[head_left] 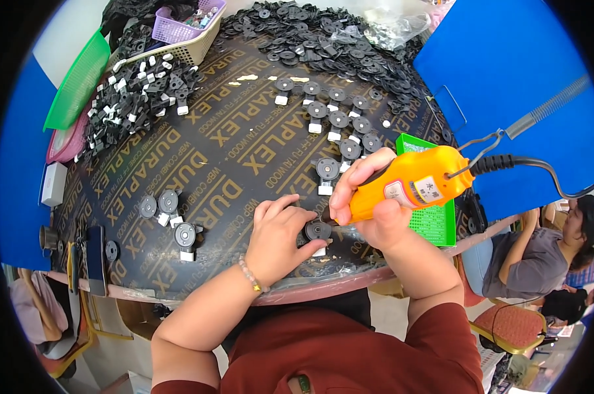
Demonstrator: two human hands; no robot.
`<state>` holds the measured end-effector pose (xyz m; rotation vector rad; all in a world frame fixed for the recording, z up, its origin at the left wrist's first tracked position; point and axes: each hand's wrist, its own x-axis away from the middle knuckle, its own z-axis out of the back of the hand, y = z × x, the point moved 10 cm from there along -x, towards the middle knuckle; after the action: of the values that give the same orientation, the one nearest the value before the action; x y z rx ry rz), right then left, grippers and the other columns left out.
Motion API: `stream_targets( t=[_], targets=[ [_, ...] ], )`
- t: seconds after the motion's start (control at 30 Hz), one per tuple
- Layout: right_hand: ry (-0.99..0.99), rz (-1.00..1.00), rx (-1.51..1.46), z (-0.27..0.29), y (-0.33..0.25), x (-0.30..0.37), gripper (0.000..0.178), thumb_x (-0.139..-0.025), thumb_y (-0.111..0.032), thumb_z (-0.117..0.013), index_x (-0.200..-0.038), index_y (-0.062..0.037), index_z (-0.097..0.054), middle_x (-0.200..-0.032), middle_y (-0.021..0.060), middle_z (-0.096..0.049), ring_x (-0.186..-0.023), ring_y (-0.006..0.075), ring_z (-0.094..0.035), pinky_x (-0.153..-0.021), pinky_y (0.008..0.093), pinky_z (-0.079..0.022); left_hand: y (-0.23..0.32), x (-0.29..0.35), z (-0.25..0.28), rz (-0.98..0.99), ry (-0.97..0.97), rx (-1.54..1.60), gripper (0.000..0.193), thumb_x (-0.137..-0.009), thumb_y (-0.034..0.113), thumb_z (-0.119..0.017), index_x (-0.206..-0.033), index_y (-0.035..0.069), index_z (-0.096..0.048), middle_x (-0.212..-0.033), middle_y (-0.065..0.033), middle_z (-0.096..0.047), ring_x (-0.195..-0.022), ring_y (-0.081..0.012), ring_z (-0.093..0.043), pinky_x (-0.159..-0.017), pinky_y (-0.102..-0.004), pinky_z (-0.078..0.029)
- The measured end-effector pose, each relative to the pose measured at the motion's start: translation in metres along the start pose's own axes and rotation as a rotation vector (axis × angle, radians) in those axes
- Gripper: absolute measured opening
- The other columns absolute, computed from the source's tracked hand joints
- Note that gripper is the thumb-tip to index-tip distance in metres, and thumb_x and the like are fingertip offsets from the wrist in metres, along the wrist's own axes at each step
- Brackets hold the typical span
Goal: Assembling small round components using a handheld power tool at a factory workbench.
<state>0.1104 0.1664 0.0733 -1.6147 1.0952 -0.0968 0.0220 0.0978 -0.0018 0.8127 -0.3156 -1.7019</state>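
My right hand (369,200) is wrapped round an orange electric screwdriver (412,184), lying almost level, its tip pointing left. That tip reaches a black round part with a white block (318,230) on the table near its front edge. Thumb and fingers of my left hand (278,230) hold this part from the left; the fingers hide some of it. Beyond the screwdriver, several like parts (327,169) stand in loose rows. Three more (185,234) lie left of my left hand. Where exactly the screwdriver tip meets the part is hard to make out.
A green tray (449,226) with small pieces sits under the screwdriver, whose cord (540,164) runs right. Heaps of black discs (336,43) and black-and-white pieces (136,95) lie at the back, beside baskets (205,39). A phone (96,259) rests at the left edge. Another person (540,256) sits at right.
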Motion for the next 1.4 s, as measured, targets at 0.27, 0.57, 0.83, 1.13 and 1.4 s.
stream_targets(
  t=[0.27, 0.57, 0.83, 1.13, 1.4],
  targets=[
    [-0.043, 0.004, -0.025, -0.008, 0.0, 0.001, 0.044, -0.084, -0.032, -0.074, -0.105, -0.0034, -0.047, -0.085, 0.0124, -0.062, -0.065, 0.0128, -0.058, -0.061, 0.0249, -0.05, 0.0, 0.001, 0.0, -0.004, 0.003, 0.003, 0.043, -0.068, 0.031, -0.08, -0.102, 0.008, -0.067, -0.099, -0.0066, -0.064, -0.116, -0.0273, -0.052, -0.097, -0.045, -0.033],
    [-0.02, -0.002, 0.148, -0.013, 0.006, -0.001, 0.048, -0.083, -0.044, -0.072, -0.096, -0.0048, -0.046, -0.078, 0.0163, -0.062, -0.056, 0.0131, -0.057, -0.054, 0.0248, -0.05, 0.002, -0.001, -0.001, -0.006, 0.017, 0.018, 0.042, -0.069, 0.031, -0.079, -0.101, 0.007, -0.067, -0.1, -0.0078, -0.065, -0.115, -0.0275, -0.053, -0.096, -0.0446, -0.033],
    [0.006, 0.011, 0.158, -0.004, -0.007, 0.005, 0.053, -0.082, -0.045, -0.073, -0.101, -0.0033, -0.047, -0.079, 0.0157, -0.062, -0.058, 0.0143, -0.059, -0.055, 0.0265, -0.051, 0.012, -0.005, 0.002, -0.035, 0.012, -0.045, 0.043, -0.068, 0.031, -0.08, -0.101, 0.007, -0.067, -0.1, -0.0087, -0.066, -0.114, -0.0281, -0.055, -0.094, -0.0442, -0.034],
    [0.559, 0.172, 0.758, 0.186, -0.119, -0.01, 0.02, -0.089, -0.02, -0.067, -0.09, -0.0043, -0.054, -0.07, 0.0061, -0.062, -0.054, 0.0109, -0.057, -0.052, 0.0245, -0.047, 0.016, -0.002, -0.002, -0.035, 0.027, -0.081, 0.043, -0.067, 0.03, -0.082, -0.099, 0.006, -0.067, -0.098, -0.0063, -0.066, -0.115, -0.0283, -0.053, -0.096, -0.0455, -0.033],
    [0.666, 0.218, 0.795, 0.235, -0.117, 0.009, 0.019, -0.094, -0.02, -0.06, -0.086, -0.0035, -0.054, -0.069, 0.0071, -0.062, -0.053, 0.0126, -0.057, -0.053, 0.0271, -0.047, 0.011, -0.003, -0.005, -0.018, 0.007, -0.075, 0.046, -0.063, 0.023, -0.084, -0.102, 0.007, -0.065, -0.102, -0.0064, -0.066, -0.118, -0.031, -0.052, -0.098, -0.0466, -0.032]
  ],
)
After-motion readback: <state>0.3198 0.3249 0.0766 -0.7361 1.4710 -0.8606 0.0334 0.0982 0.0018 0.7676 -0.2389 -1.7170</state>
